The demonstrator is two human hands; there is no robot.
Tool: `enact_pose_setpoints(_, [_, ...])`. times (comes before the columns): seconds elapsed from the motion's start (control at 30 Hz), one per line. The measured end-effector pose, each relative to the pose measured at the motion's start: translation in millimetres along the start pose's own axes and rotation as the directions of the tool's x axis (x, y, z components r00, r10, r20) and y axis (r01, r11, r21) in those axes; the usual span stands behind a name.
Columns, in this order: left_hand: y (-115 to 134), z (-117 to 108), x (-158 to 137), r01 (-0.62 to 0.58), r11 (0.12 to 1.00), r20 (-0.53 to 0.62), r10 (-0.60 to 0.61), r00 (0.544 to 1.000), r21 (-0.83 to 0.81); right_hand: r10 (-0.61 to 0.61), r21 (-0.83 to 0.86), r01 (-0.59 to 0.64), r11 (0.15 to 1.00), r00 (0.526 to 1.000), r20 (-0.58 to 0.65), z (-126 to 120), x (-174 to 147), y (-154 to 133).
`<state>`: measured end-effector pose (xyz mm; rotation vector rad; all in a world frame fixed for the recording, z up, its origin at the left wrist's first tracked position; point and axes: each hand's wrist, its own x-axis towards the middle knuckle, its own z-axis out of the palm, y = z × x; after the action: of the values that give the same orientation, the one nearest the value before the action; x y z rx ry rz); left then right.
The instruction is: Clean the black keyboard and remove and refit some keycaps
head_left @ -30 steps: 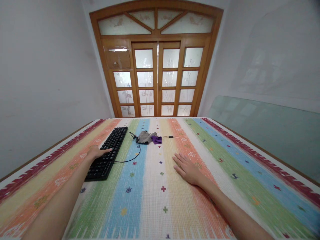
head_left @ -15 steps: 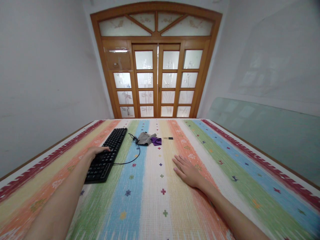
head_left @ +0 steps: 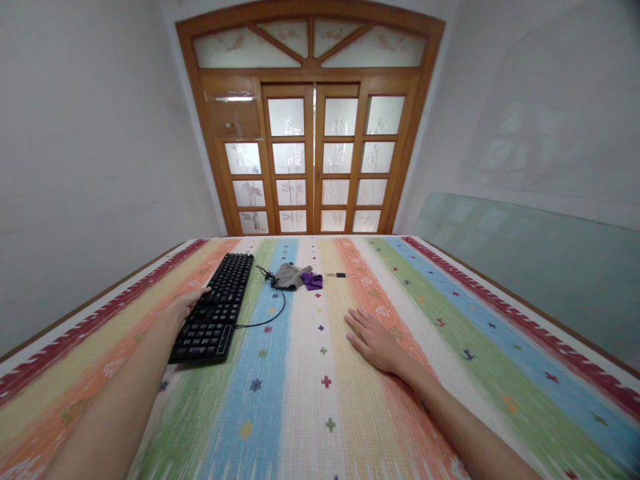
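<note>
My left hand (head_left: pixel 186 303) grips the left long edge of a black keyboard (head_left: pixel 220 303). The thumb lies on top by the keys, while the other fingers are mostly hidden at or below the edge. From the keyboard's right side a black cable (head_left: pixel 283 308) loops toward a grey cloth item (head_left: pixel 289 275) with a purple piece of cloth (head_left: pixel 313 282) against it. My right hand (head_left: pixel 374 340) rests palm down on the striped tablecloth (head_left: pixel 300 400), fingers stretched and slightly apart, holding nothing.
Beyond my right hand lies a small black item (head_left: pixel 341 275) with thin pale ends. The table stands between pale walls, with wooden glass-paned doors (head_left: pixel 313 157) past its far edge. A pale green panel (head_left: pixel 520 253) leans along the right wall.
My left thumb has drawn back left, covering less of the keys. The keyboard's near end reaches slightly farther right, and its cable has shifted a little. My right hand has stayed in place.
</note>
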<state>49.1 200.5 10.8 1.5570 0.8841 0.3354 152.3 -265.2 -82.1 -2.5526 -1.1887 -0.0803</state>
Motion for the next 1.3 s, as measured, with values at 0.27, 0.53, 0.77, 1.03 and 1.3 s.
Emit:
enact_pose_setpoints(0.27, [-7, 2, -12, 0.228, 0.968, 0.212, -0.201, 0.956, -0.107, 0.003, 0.004, -0.003, 1.0, 1.0, 0.011, 2, 1, 1])
enact_pose_setpoints(0.53, [-28, 24, -26, 0.118, 0.949, 0.072, -0.101, 0.992, -0.293, -0.01, 0.017, 0.01, 1.0, 0.999, -0.03, 8, 1, 7])
enact_pose_setpoints(0.77, [-33, 38, -49, 0.068, 0.911, -0.043, -0.094, 0.995, -0.407, 0.049, 0.169, -0.05, 0.984, 0.999, 0.015, -3, -2, -8])
enact_pose_setpoints(1.03, [-52, 70, -77, 0.059, 0.82, -0.096, -0.137, 0.986, -0.569, 0.069, 0.867, -0.146, 0.477, 0.989, 0.129, -3, -3, -89])
enact_pose_setpoints(1.3, [-68, 116, -133, 0.093, 0.715, 0.046, -0.086, 0.995, -0.693, 0.531, 0.955, -0.094, -0.281, 0.814, 0.236, 4, 12, -133])
